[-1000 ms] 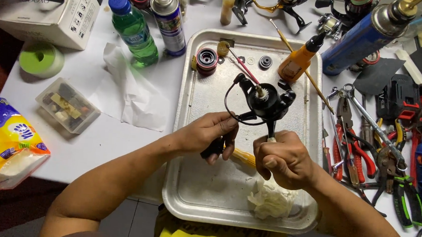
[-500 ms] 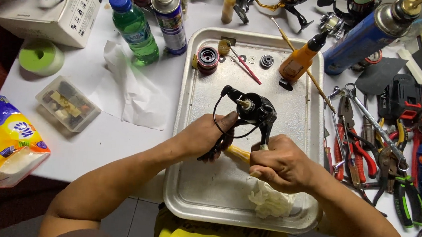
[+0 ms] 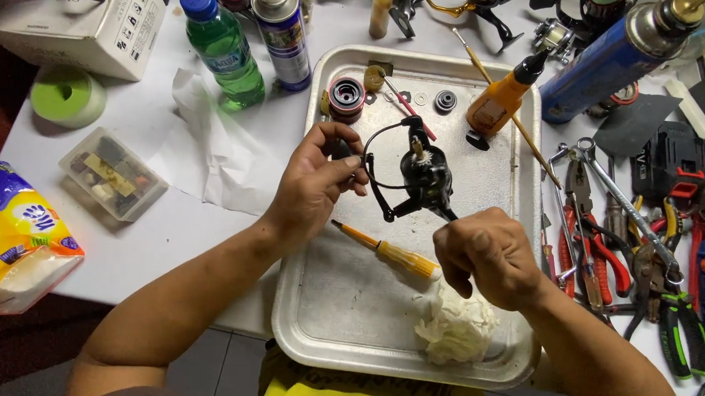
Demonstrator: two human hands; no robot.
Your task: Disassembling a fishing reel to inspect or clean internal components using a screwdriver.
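Observation:
A black fishing reel [image 3: 425,178] with a thin wire bail is held over a metal tray [image 3: 305,301]. My left hand [image 3: 317,184] pinches a dark part at the reel's left side, next to the bail. My right hand [image 3: 488,255] is closed around the reel's stem from below. A screwdriver [image 3: 390,253] with a yellow handle and orange shaft lies on the tray between my hands, its handle end close to my right hand. A crumpled white tissue [image 3: 458,331] rests on the tray just under my right hand.
On the tray's far end are a red spool [image 3: 346,96], small washers and an orange oil bottle [image 3: 501,101]. A green bottle [image 3: 223,47], spray can [image 3: 285,31] and blue canister [image 3: 605,63] stand behind. Pliers and other tools [image 3: 610,254] crowd the right side; a plastic parts box [image 3: 113,175] sits on the left.
The reel and both hands have shifted slightly farther up the tray. The screwdriver that was between my hands now lies on the tray, and my left hand pinches the reel's side.

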